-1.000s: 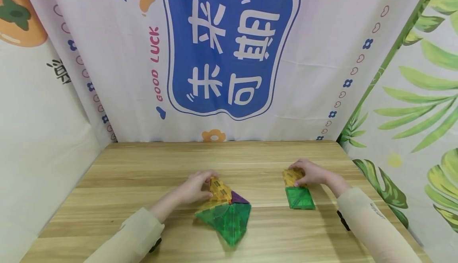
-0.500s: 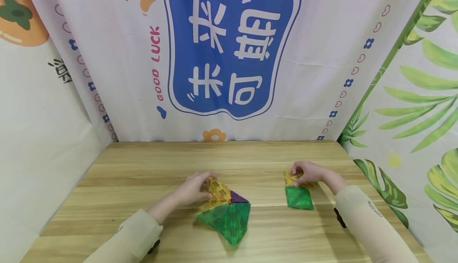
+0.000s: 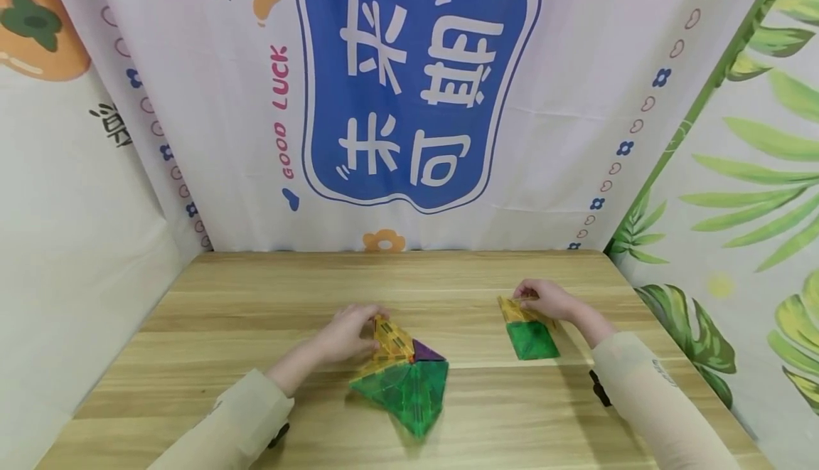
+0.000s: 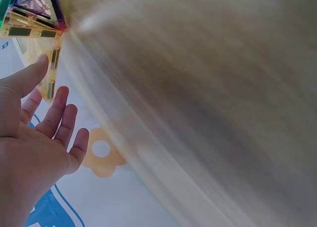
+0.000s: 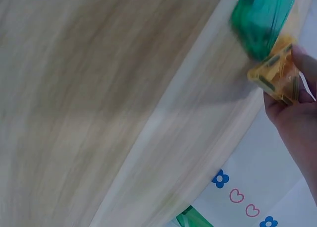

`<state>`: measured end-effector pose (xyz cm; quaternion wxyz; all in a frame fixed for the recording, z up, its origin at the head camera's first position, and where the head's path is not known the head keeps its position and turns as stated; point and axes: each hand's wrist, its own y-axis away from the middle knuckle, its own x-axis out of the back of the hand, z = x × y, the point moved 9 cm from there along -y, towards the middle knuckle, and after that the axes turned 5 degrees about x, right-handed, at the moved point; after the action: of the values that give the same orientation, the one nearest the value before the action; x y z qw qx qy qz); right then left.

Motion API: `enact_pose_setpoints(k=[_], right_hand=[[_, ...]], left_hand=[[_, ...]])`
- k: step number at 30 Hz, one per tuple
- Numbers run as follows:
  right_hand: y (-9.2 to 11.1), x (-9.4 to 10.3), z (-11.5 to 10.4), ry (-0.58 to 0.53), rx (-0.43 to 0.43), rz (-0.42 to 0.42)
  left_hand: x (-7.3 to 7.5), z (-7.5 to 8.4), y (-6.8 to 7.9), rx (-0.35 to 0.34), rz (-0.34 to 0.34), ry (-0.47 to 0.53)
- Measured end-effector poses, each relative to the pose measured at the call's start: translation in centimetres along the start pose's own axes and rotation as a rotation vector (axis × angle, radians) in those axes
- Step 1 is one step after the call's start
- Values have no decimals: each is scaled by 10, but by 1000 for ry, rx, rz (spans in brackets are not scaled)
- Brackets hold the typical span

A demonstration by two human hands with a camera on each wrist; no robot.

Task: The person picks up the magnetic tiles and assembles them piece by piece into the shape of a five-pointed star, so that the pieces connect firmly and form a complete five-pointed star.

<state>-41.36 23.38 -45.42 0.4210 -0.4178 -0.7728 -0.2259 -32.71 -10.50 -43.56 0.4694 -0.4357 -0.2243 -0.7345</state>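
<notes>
In the head view a cluster of joined magnetic tiles lies left of the table's middle: green tiles in front, a small purple tile on the right, yellow tiles behind. My left hand pinches the raised yellow tile between thumb and fingers; its other fingers spread loosely. Further right, my right hand grips a yellow magnetic tile by its far part. Joined to that yellow piece is a green tile, blurred in the right wrist view. My fingers partly hide the right yellow piece.
Both groups are on or over a wooden table. A printed white curtain meets its back edge, with a white cloth at the left and leaf-patterned cloth at the right.
My right hand has shifted its grip on the yellow tile and moved it, with the green tile, slightly back and left. My left hand and its cluster have stayed in place.
</notes>
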Motion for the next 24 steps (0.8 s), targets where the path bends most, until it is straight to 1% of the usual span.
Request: enact_pose_setpoints(k=[3, 6, 8, 10, 13, 16, 18, 24], right_hand=[[-3, 1, 0, 12, -43, 29], [-5, -2, 0, 1, -81, 5], [-6, -5, -2, -21, -103, -12], [-7, -9, -6, -44, -100, -39], [-7, -13, -11, -86, -100, -69], [-8, -17, -12, -130, -111, -99], [-8, -18, -11, -157, -122, -110], [-6, -21, -4, -230, -148, -145]], left_hand=[[3, 3, -1, 17, 13, -32], [5, 12, -4, 13, 36, -74], [6, 21, -6, -5, 47, -87], [5, 33, -8, -31, 53, -89], [1, 55, -13, -78, 35, -75], [-9, 75, -18, -132, -8, -86], [-19, 85, -22, -162, -43, -92], [-51, 100, -33, -187, -171, -106]])
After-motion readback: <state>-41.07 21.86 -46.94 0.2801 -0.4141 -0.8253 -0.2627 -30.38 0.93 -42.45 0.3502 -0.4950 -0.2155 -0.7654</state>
